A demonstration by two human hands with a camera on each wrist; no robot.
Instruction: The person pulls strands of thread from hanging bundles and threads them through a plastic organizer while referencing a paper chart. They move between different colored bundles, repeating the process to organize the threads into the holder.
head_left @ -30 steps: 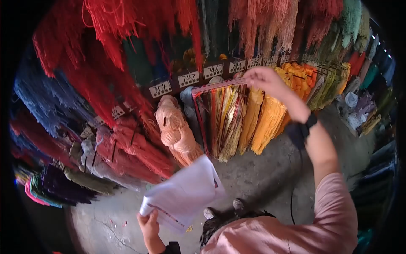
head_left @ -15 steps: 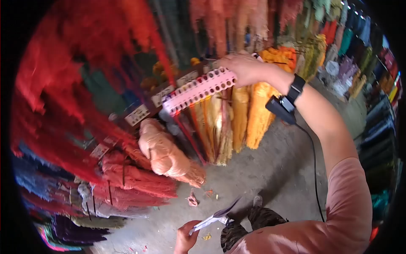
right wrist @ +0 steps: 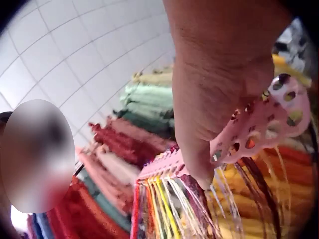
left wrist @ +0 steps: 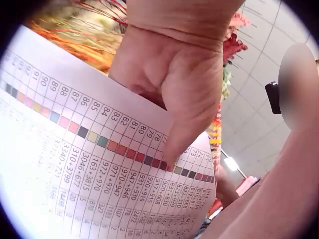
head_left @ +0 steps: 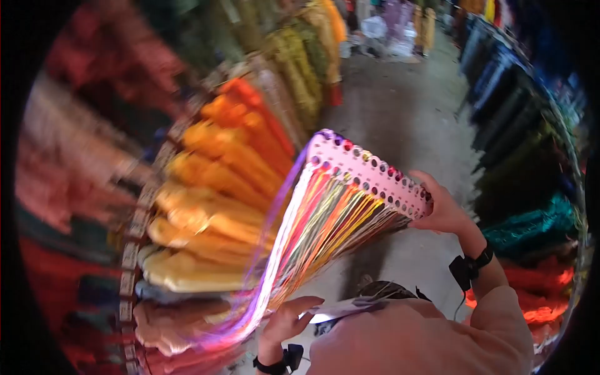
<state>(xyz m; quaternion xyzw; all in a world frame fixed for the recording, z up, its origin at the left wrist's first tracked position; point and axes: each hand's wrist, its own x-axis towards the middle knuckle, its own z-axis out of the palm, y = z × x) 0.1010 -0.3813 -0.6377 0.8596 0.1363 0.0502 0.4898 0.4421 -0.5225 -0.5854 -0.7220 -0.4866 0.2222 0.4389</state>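
My right hand (head_left: 444,203) grips one end of a long pink thread organizer (head_left: 369,175) with rows of holes. From its holes hang many embroidery threads (head_left: 319,219) in purple, white, red, orange, yellow and grey. In the right wrist view the thumb (right wrist: 197,164) presses over the organizer's edge. My left hand (head_left: 284,328) pinches a printed paper sheet (head_left: 344,307), low in front of the body. In the left wrist view the left thumb (left wrist: 182,142) lies across the sheet's printed chart of numbers and small colour squares. The hanging threads' lower ends pass close behind the left hand.
Orange and yellow yarn skeins (head_left: 219,169) hang along the rack on the left, above numbered labels (head_left: 128,256). A dark rack (head_left: 519,119) of skeins lines the right side. Concrete floor (head_left: 400,94) runs between them toward clear plastic bags (head_left: 375,28).
The head view has swung to the right along the aisle. My right hand has brought the thread organizer away from the rack toward the body, and its threads now spread out toward the left hand.
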